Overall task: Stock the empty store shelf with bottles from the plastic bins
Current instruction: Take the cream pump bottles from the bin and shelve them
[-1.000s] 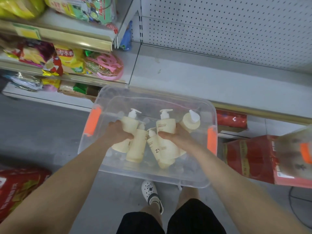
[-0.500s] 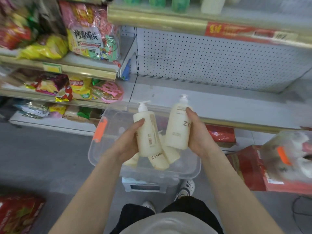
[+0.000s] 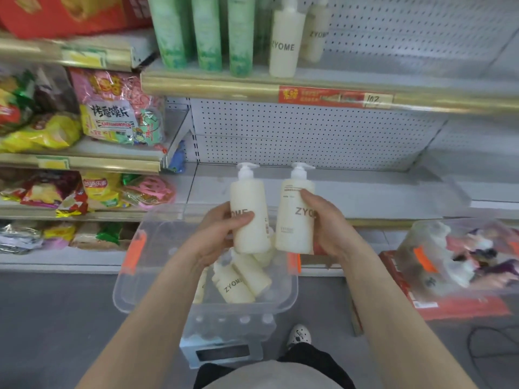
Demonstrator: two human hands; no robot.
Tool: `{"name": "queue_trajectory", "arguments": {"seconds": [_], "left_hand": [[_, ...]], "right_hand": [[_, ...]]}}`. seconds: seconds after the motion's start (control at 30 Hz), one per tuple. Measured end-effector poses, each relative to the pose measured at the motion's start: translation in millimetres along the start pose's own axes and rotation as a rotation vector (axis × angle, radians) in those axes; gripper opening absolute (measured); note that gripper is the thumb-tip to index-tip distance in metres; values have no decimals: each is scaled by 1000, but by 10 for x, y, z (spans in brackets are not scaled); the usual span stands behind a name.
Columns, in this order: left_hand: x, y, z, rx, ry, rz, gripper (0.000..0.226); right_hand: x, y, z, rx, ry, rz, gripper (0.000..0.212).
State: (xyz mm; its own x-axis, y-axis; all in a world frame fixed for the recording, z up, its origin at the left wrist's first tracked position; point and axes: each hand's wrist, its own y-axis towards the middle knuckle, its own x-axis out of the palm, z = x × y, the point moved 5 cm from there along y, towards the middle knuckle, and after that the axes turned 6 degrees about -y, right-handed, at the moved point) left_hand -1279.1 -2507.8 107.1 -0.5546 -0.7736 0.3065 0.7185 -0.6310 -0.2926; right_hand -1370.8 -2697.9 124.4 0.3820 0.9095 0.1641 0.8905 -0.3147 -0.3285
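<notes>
I hold two cream pump bottles upright, just above the clear bin (image 3: 157,248). My left hand (image 3: 222,234) is wrapped around the lower half of the left bottle (image 3: 248,197), with the thumb lying across the printed letters. My right hand (image 3: 325,223) is clamped on the right bottle (image 3: 293,220) from its side, and the fingers cover the end of the name. The two bottles stand side by side, almost touching, and both pump spouts point to the right.

Inside the bin, under my hands, the spare bottles (image 3: 238,279) lie on their sides in a heap. The bin has an orange handle (image 3: 134,249) on its left rim.

Behind the bin is the empty shelf (image 3: 379,192), a bare grey board that is open far to the right. Its front edge runs just behind the far rim of the bin. Above the bin and further back, the perforated back panel (image 3: 309,133) rises to the gold edge of the upper shelf (image 3: 210,87), so there is a tall free gap over the board. On the upper shelf stand green bottles (image 3: 206,32) and two cream bottles (image 3: 285,40), with free board to their right.

Left of the bin are snack bags (image 3: 112,108) on their own shelves. Right of the bin, a second bin (image 3: 460,256) sits on a red box (image 3: 449,310); its contents are too blurred to tell.
</notes>
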Motion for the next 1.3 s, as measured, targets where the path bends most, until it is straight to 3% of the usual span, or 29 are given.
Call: {"name": "queue_trajectory", "arguments": {"seconds": [0.07, 0.2, 0.37, 0.43, 0.77, 1.07, 1.3], "left_hand": [[120, 63, 147, 53, 58, 24, 54], [388, 197, 503, 167, 130, 38, 59], [752, 351, 1075, 310, 201, 75, 72], [891, 436, 1294, 365, 222, 109, 75], [1646, 1097, 1982, 555, 217, 246, 64], [1800, 1592, 1993, 624, 197, 409, 84], [1761, 1729, 2072, 625, 208, 514, 67]], "right_hand": [[-129, -25, -160, -60, -99, 40, 55], [-401, -54, -567, -167, -187, 113, 41], [-768, 43, -1296, -290, -272, 174, 60], [-911, 101, -1649, -346, -307, 179, 58], [-1598, 765, -3121, -580, -513, 160, 51], [-1782, 2013, -3491, -595, -550, 128, 56], [-1509, 2768, -3552, -582, -676, 91, 57]]}}
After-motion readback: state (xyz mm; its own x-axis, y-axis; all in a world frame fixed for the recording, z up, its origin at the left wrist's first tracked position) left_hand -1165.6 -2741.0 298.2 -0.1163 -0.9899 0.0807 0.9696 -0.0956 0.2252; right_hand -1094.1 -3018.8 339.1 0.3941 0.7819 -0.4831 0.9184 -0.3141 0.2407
